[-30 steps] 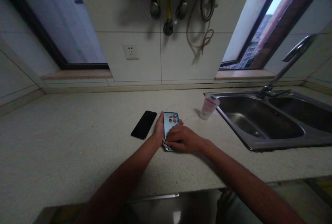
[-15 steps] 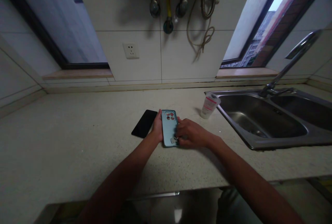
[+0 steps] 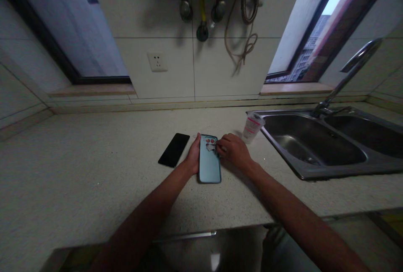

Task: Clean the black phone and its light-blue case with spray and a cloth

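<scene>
A light blue phone case [image 3: 209,163] with red-ringed camera holes lies flat on the speckled countertop [image 3: 94,171]. My left hand [image 3: 192,157] grips its left edge, thumb against the side. My right hand [image 3: 233,150] pinches a small pale scrap, perhaps a wipe, against the case's upper end by the camera holes. A black phone [image 3: 174,150] lies screen up just left of my left hand, untouched.
A small white tube or cup with a pink label [image 3: 252,126] stands beside the steel double sink [image 3: 330,144] at the right, with its tap [image 3: 349,70] above. A wall socket [image 3: 157,61] and hoses [image 3: 220,3] hang on the tiled wall behind.
My right hand has slid from the case's lower end up to its camera end, taking the small scrap along. The left hand has kept hold of the case's left edge.
</scene>
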Tool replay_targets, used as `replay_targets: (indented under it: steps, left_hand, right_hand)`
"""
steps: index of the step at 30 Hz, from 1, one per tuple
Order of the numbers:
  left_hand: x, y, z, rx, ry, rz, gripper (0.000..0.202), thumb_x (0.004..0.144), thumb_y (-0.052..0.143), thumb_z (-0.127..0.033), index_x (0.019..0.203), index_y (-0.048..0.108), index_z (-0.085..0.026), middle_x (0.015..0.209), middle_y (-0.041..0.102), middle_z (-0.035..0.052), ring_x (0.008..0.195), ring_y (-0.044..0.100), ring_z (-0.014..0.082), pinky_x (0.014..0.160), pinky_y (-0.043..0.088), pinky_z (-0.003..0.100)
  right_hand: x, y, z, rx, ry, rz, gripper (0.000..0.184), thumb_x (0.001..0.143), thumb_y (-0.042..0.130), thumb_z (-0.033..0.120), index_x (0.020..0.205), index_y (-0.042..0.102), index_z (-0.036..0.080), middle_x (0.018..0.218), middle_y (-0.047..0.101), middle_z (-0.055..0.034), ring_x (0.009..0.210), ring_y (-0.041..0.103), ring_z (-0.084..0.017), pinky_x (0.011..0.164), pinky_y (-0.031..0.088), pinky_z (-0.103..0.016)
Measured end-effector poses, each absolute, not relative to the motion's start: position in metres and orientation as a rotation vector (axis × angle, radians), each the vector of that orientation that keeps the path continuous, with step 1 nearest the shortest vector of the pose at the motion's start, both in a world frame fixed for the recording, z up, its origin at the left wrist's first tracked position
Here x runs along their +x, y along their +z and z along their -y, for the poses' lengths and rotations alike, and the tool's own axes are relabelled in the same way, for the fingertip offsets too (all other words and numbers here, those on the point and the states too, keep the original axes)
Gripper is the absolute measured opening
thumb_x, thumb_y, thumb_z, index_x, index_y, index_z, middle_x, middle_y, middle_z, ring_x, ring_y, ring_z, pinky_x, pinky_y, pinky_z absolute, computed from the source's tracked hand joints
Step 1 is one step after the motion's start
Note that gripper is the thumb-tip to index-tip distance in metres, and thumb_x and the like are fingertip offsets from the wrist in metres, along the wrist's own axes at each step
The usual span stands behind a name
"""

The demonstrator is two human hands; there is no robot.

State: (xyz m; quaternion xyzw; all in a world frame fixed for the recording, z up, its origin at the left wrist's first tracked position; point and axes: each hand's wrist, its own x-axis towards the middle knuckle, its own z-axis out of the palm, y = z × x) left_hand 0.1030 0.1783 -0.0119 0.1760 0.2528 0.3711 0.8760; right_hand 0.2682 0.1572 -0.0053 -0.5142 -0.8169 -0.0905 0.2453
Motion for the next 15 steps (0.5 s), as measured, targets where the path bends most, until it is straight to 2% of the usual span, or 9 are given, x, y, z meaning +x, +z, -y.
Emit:
replay_targets:
  steps: [8, 15]
  left_hand:
    - [0.106, -0.019, -0.170, 0.444, 0.591, -0.449, 0.061, 0.091, 0.039, -0.070, 0.094, 0.067, -0.016, 0.080, 0.072, 0.0102, 0.074, 0.072, 0.0272, 0.074, 0.057, 0.046]
    - [0.109, -0.021, -0.164, 0.527, 0.541, -0.518, 0.079, 0.086, 0.032, -0.079, 0.106, 0.069, -0.013, 0.081, 0.074, 0.0152, 0.073, 0.072, 0.0275, 0.071, 0.057, 0.043]
  right_hand:
    - [0.274, -0.012, -0.167, -1.347, -0.239, 1.894, 0.016, 0.092, 0.059, 0.020, 0.088, 0.073, 0.015, 0.079, 0.067, -0.0076, 0.072, 0.058, -0.020, 0.069, 0.042, -0.031]
    - [0.254, -0.011, -0.159, -1.109, -0.134, 1.942, 0.019, 0.095, 0.056, 0.024, 0.091, 0.072, 0.015, 0.080, 0.067, -0.0081, 0.074, 0.060, -0.020, 0.069, 0.044, -0.032]
